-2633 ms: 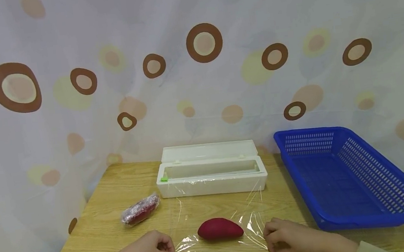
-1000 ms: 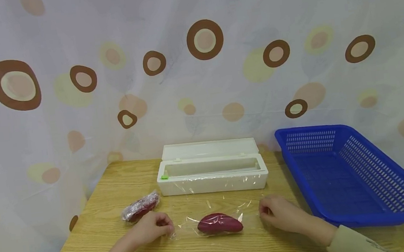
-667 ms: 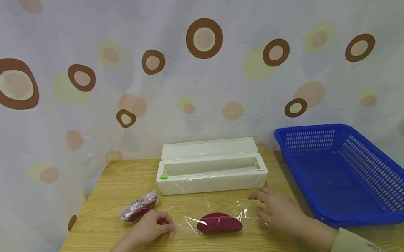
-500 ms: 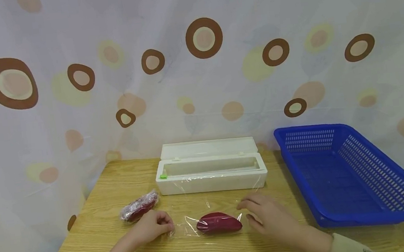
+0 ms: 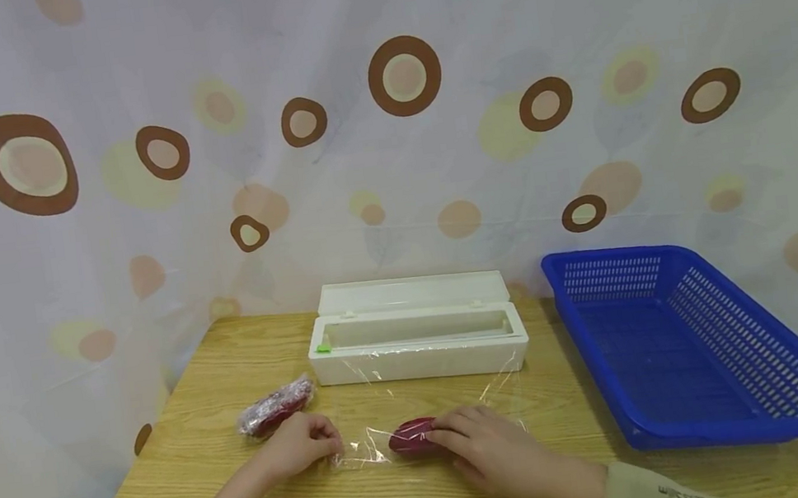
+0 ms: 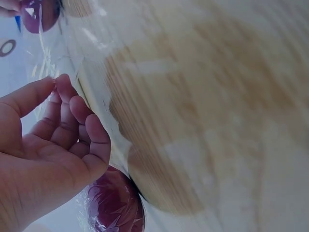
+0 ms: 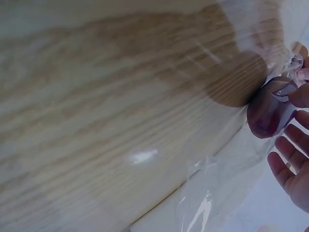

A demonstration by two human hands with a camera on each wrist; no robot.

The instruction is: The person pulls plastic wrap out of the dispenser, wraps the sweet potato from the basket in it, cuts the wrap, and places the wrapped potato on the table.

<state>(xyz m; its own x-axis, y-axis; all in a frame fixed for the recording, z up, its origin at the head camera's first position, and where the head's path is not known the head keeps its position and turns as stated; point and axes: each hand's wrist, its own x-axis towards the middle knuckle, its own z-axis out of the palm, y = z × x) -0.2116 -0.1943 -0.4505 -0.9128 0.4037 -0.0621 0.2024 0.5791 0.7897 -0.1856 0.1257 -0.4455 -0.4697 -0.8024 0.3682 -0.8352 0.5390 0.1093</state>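
Observation:
A dark red sweet potato (image 5: 409,439) lies on the wooden table under a fold of clear cling film (image 5: 372,452). My left hand (image 5: 301,442) pinches the film's left edge between thumb and forefinger, as the left wrist view also shows. My right hand (image 5: 495,457) lies over the sweet potato's right part and hides it, fingertips on the film across its top. In the right wrist view, the fingers (image 7: 289,150) are fairly straight and spread close beside the sweet potato. Just behind my left hand is a second sweet potato (image 5: 277,409) wrapped in crinkled film.
A white cling film box (image 5: 421,367) with its lid up stands at the back, a green slider (image 5: 323,349) at its left end. From its front the film runs toward the hands. A blue perforated basket (image 5: 788,431) stands on the right. Behind hangs a patterned curtain (image 5: 471,41).
The film's near edge was carried away from me over the sweet potato. My right hand let go of the right edge and moved left onto the sweet potato. My left hand kept its pinch.

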